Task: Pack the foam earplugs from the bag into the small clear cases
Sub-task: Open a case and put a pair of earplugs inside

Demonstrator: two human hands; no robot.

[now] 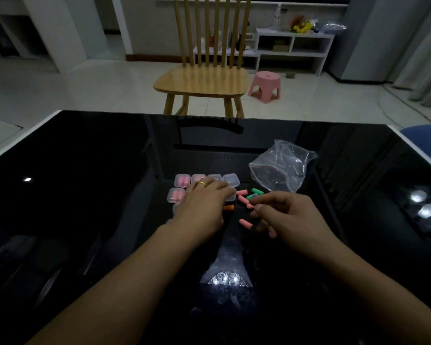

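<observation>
Earplugs: small foam cylinders with rounded ends are scattered on the black table, between the two hands and just near of the bag; several pink earplugs, a green earplug and an orange earplug can be told apart, and a purple tip seems to show beside the green ones.
Cases: small clear cases with rounded corners are set in rows left of the loose plugs; a pair of pink plugs is seen inside the far-left case and inside the one just near of it.
Bag: a crumpled clear bag lies far and right of the plugs, its mouth turned toward them.
Left hand: the left hand, a gold ring on one finger, is laid palm-down over the cases with fingers stretched fairly flat; whether anything is pinched under them cannot be told.
Right hand: the right hand is held over the loose plugs with fingers loosely curled; no plug is clearly gripped.
Table: the glossy black table reflects ceiling lights.
Beyond: a wooden chair and a pink stool stand on the pale floor.
</observation>
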